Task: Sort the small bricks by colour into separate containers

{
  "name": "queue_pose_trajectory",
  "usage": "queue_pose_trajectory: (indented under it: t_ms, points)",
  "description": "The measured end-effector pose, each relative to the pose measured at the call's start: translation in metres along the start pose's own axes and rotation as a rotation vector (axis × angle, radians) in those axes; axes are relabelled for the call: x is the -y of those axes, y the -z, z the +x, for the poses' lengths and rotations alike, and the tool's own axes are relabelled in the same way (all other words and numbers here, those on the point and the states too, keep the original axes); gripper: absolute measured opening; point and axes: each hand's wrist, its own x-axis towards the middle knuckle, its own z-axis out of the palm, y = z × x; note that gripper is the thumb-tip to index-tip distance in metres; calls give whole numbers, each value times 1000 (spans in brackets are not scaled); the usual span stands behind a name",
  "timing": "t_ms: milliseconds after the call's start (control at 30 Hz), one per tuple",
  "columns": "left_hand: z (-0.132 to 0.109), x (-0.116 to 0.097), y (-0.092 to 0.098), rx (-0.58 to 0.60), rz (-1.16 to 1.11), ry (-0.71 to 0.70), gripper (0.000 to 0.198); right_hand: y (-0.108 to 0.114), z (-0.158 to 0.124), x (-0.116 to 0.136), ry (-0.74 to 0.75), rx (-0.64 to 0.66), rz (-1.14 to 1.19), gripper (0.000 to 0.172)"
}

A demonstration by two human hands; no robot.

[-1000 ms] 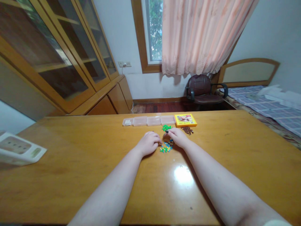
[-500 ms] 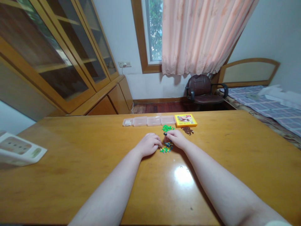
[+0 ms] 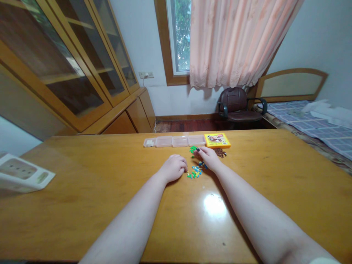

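Observation:
My left hand rests on the table with its fingers curled in, their tips at the left edge of a small mixed pile of toy building bricks in blue, yellow, green and white. My right hand is over the far side of that pile, its thumb and fingers drawn together beside a heap of green bricks. Whatever either hand pinches is too small or hidden to make out. Partly behind the right hand lies a heap of brown bricks.
A row of clear plastic trays runs along the table's far side, ending at a yellow box. To the left stands a white holder on the wooden table. Beyond are a chair and a bed.
My right hand has moved from the mixed pile away from me to the green heap, uncovering more of the mixed bricks. My left hand has shifted very slightly left.

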Motion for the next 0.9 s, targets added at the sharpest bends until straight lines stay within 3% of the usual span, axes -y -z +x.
queue_pose_trajectory:
  t_ms: [267, 400, 600, 900]
  points:
    - [-1, -3, -1, 6, -98, -146, 29, 1, -7, 8, 183, 352, -122, 38]
    - [-1, -4, -1, 12, -126, -161, 28, -1, -6, 10, 202, 361, -210, 36]
    - [-1, -3, 0, 22, -90, -124, 30, 2, -6, 10, 133, 261, -302, 38]
    - [-1, 1, -2, -1, 44, -25, 30, -1, -8, 11, 153, 417, -168, 43]
